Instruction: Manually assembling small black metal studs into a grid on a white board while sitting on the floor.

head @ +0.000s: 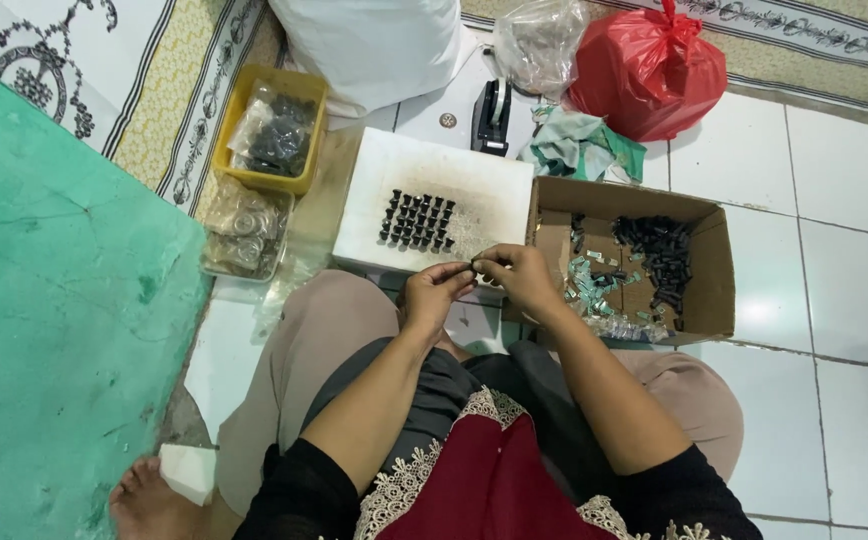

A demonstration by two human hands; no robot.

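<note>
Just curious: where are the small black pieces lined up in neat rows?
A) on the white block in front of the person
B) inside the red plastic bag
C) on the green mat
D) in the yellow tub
A: the rows of small black pieces stand upright on the white block, just beyond the left hand and right hand, which meet over its near edge.
</note>
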